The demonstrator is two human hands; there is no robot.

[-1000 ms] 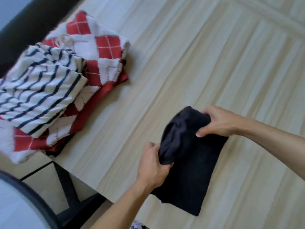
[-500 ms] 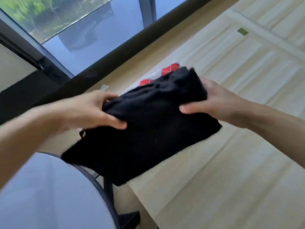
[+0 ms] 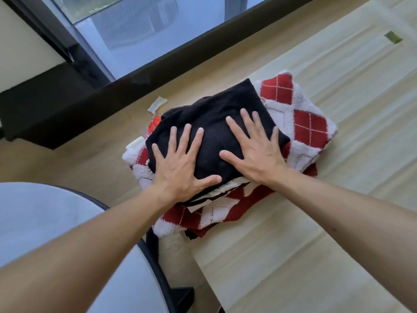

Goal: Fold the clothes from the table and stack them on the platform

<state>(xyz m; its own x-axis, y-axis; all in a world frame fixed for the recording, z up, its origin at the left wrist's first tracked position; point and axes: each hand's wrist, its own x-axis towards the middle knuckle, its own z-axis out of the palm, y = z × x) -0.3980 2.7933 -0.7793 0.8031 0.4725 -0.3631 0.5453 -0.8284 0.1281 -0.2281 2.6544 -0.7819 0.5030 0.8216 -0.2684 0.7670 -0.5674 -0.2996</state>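
A folded black garment (image 3: 216,114) lies on top of a stack on the pale wooden platform (image 3: 338,199). Under it, only the edge of a white shirt with dark stripes (image 3: 216,195) shows. Below that lies a red and white argyle sweater (image 3: 302,123). My left hand (image 3: 180,163) presses flat on the black garment's left half, fingers spread. On its right half my right hand (image 3: 255,150) presses the same way, fingers straight and apart.
A round white table with a dark rim (image 3: 67,222) fills the lower left. A dark window frame (image 3: 112,93) and glass run along the far side. A scrap of paper (image 3: 158,105) lies on the floor behind the stack. A green tape mark (image 3: 392,38) sits far right.
Both hands carried the folded black garment from the platform's bare part to the stack, set it on the striped shirt, let go, and now press on it with flat palms.
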